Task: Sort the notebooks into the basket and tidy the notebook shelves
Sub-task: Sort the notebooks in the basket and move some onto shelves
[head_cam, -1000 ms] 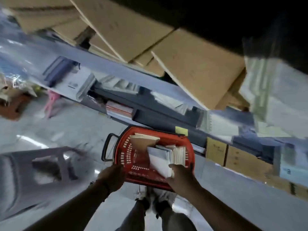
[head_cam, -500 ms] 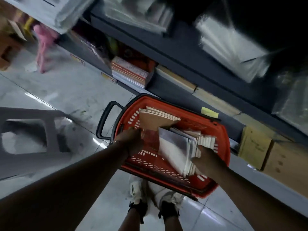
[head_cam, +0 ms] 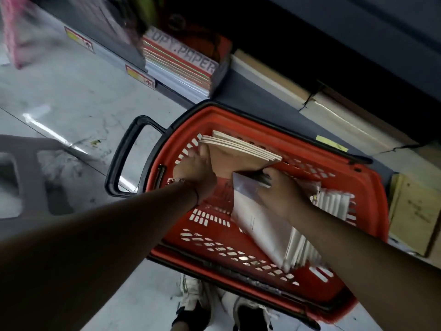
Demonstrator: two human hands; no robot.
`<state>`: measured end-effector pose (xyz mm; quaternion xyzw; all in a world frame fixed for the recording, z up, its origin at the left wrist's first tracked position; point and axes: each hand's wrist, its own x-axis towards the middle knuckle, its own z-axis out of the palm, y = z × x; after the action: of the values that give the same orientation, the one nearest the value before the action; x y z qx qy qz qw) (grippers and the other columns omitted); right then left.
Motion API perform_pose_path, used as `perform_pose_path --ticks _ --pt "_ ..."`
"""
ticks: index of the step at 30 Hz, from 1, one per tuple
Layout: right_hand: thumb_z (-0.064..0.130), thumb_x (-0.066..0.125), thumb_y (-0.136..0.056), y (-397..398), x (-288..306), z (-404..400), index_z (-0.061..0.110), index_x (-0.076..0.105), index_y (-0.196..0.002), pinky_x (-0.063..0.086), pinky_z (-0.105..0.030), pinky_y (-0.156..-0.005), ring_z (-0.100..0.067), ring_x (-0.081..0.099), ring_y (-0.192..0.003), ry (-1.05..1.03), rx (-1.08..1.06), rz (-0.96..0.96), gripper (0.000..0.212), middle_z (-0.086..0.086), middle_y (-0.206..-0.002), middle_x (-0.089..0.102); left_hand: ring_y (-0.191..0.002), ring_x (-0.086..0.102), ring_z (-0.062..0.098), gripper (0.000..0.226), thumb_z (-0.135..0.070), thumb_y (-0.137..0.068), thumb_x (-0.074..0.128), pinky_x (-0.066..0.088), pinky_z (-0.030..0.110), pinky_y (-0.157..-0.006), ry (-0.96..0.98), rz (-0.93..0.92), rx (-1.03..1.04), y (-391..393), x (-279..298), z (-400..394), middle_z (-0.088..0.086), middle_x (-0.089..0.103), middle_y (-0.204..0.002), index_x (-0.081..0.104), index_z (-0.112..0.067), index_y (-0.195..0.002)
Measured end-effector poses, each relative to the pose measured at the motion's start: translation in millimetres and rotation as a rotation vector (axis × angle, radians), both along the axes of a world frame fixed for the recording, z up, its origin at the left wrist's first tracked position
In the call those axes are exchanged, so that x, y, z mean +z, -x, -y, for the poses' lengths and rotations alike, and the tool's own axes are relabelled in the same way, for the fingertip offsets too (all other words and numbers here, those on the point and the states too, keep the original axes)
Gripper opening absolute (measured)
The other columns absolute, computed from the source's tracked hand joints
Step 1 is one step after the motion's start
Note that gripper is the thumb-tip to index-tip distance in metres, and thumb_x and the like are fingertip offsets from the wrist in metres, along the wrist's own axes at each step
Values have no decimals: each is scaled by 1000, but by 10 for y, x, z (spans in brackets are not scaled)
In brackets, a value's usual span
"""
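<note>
Grey glossy floor (head_cam: 71,91) under our red basket (head_cam: 362,187) beside the dark shelves (head_cam: 250,75), our left hand (head_cam: 195,168) gripping brown notebooks (head_cam: 241,149), our right hand (head_cam: 281,194) grasping white notebooks (head_cam: 260,225).

Pale polished floor (head_cam: 71,96) is reflecting a streak of light near its left edge. Dark shelving (head_cam: 250,89) is running diagonally along the floor's far edge, carrying copy paper reams (head_cam: 181,65) and brown cartons (head_cam: 410,211). A grey plastic stool (head_cam: 26,175) is standing at left.
</note>
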<state>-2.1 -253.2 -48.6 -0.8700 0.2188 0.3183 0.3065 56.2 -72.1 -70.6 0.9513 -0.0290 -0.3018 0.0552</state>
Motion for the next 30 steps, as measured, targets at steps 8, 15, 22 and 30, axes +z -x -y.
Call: perform_pose_path --ticks 8,15,22,30 --pt "20 60 -91 -43 -91 65 20 51 -139 45 -32 -89 -31 56 -120 57 -80 28 49 -8 -134 59 -83 51 27 69 -17 -91 55 34 28 -54 208 -6 237 67 -71 -69 19 47 -127 15 -20 -147" --pt "14 59 -87 -153 -157 8 17 53 -130 52 -41 -87 -31 60 -104 36 -128 -4 43 -10 -121 62 -94 53 27 61 -16 -89 52 44 36 -66 415 34 413 50 -55 -22 15 49 -130 25 -20 -143" --pt "17 62 -85 -199 -201 -4 19 54 -125 52 -43 -88 -30 60 -102 -47 -229 -32 41 -8 -115 62 -90 60 23 40 -15 -88 58 54 30 -60 495 -26 357 19 -120 29 7 52 -126 47 -22 -126" --pt "16 66 -89 -233 -252 -16 17 62 -108 48 -33 -87 -19 59 -99 -279 -632 -26 20 1 -99 63 -97 59 17 58 -15 -90 65 57 41 -88 800 -51 914 -18 -191 231 -5 57 -113 32 -20 -138"
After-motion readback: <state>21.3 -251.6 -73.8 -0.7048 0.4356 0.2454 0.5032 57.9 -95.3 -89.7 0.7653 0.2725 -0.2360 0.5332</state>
